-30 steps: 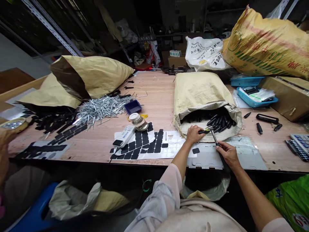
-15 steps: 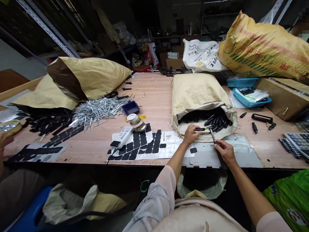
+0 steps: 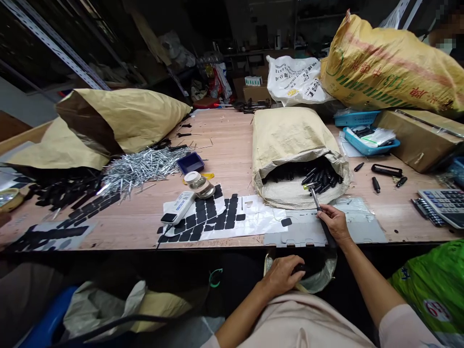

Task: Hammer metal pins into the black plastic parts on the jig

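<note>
My right hand (image 3: 334,222) is closed round the handle of a small hammer (image 3: 314,199). Its metal shaft points away from me, with the yellowish head at the mouth of a beige woven sack (image 3: 290,128). Inside that sack lie many slim black plastic pieces (image 3: 322,178). Below the table edge, my left hand (image 3: 282,276) is over an open sack (image 3: 329,270), fingers curled on a black piece (image 3: 300,267) of which only the end shows. Under the hammer is a grey sheet (image 3: 357,227) on the table.
Left of centre are black sticker sheets (image 3: 232,227), a white device (image 3: 178,208), a glass jar (image 3: 199,186) and a blue tray (image 3: 190,163). Metal rods (image 3: 141,169) lie heaped beyond. At right are a calculator (image 3: 444,205), blue baskets (image 3: 373,142) and a carton (image 3: 424,140).
My left hand has moved from the sack mouth on the table down to the sack below the edge, taking the black piece along. The right hand still holds the hammer; the view has shifted slightly.
</note>
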{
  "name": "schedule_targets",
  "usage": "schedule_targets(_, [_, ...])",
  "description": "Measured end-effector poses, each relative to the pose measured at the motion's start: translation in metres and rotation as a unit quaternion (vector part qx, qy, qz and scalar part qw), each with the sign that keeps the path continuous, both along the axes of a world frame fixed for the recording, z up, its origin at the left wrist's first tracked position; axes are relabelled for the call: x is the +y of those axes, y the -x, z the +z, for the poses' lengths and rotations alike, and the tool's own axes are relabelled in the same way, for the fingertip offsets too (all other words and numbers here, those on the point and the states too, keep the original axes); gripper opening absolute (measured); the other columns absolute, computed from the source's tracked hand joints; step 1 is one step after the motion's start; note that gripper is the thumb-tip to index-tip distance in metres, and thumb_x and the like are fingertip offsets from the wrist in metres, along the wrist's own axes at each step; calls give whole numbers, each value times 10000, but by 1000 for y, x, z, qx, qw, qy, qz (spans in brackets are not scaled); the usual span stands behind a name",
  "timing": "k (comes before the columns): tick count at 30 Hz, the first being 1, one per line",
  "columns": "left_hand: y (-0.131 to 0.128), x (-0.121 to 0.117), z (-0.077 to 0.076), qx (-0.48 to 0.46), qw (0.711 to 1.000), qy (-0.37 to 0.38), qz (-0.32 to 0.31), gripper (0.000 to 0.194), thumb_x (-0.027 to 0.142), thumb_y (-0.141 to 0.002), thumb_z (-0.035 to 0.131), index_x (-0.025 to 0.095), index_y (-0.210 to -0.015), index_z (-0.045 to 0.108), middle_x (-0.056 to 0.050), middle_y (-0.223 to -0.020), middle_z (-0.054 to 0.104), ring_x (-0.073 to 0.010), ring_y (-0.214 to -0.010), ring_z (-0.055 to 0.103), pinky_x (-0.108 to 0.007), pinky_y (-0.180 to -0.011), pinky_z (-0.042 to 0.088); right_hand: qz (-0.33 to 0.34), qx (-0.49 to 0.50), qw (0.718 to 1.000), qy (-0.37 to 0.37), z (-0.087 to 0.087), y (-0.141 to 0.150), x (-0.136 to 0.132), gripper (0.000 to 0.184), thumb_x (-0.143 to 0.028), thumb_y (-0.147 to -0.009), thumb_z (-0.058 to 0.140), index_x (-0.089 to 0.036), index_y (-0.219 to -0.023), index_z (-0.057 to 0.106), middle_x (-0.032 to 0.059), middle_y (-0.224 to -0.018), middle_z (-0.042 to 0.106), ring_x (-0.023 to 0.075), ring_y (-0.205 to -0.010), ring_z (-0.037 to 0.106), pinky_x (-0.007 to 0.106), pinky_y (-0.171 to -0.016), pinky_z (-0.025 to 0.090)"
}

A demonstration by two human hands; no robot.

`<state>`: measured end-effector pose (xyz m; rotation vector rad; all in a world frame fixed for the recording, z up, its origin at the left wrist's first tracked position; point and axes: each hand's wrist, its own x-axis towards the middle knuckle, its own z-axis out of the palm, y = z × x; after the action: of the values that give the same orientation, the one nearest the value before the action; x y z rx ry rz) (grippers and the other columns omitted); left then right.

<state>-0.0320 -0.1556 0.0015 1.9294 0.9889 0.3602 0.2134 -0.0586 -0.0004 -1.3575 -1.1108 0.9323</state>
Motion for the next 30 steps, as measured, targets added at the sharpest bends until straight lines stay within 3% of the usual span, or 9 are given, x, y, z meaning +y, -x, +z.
schedule_targets(5, [-5,-4,-40,151,988,7,22,346,335,-892,588,263,-1220,668,-59,-1113,734,-232,-1020,687,-329,-911,513,4,-19,1000,-8,-3,-1,1,382,-459,-703,754,-160,-939,736,-2,-646,623,184,-612,636,318,-624,535])
schedule_targets(9, [-6,2,-47,205,978,15,23,485,377,-876,604,243,-1341,616,-105,-1131,734,-286,-1084,685,-383,-949,513,10,-33,999,-10,-6,-2,1,416,-503,-715,748,-160,-951,735,1,-653,617,185,-617,630,317,-618,533])
schedule_targets(13, [-9,3,-30,197,980,6,-6,474,341,-848,635,257,-1314,641,-101,-1168,718,-281,-1061,686,-372,-921,517,5,-29,1000,-7,-8,-2,1,425,-494,-714,750,-153,-968,737,7,-675,633,186,-628,636,321,-637,534])
schedule_targets(18, [-20,21,17,51,996,31,-68,288,336,-841,672,238,-1100,750,-30,-884,752,-179,-800,688,-256,-746,498,8,-26,1000,-3,-6,-2,0,385,-443,-721,748,-149,-971,741,7,-683,634,182,-631,632,312,-637,524])
schedule_targets(21, [-28,61,46,-47,998,33,-9,233,359,-868,645,208,-997,769,-11,-804,741,-138,-711,650,-224,-679,474,11,-35,999,-2,-5,-2,0,386,-454,-736,740,-151,-976,744,14,-690,644,184,-638,628,316,-645,528])
schedule_targets(23, [-31,102,59,-66,994,-9,89,238,363,-882,622,193,-964,768,-23,-841,746,-146,-737,649,-239,-690,484,11,-31,999,-1,-5,-2,0,404,-463,-736,743,-151,-992,744,20,-699,655,185,-638,627,319,-648,533])
schedule_targets(27, [-34,189,66,56,939,-122,316,273,337,-908,588,173,-1057,746,-78,-913,747,-202,-844,669,-300,-772,504,8,-22,1000,-6,-10,-1,1,402,-463,-734,749,-153,-990,746,21,-700,662,184,-631,631,317,-641,537])
schedule_targets(30, [-35,235,65,178,890,-155,389,300,297,-940,518,137,-1060,741,-163,-1040,736,-274,-979,680,-350,-843,498,1,-14,1000,-6,-12,-1,2,384,-458,-721,758,-158,-960,749,20,-688,661,186,-621,637,314,-634,537])
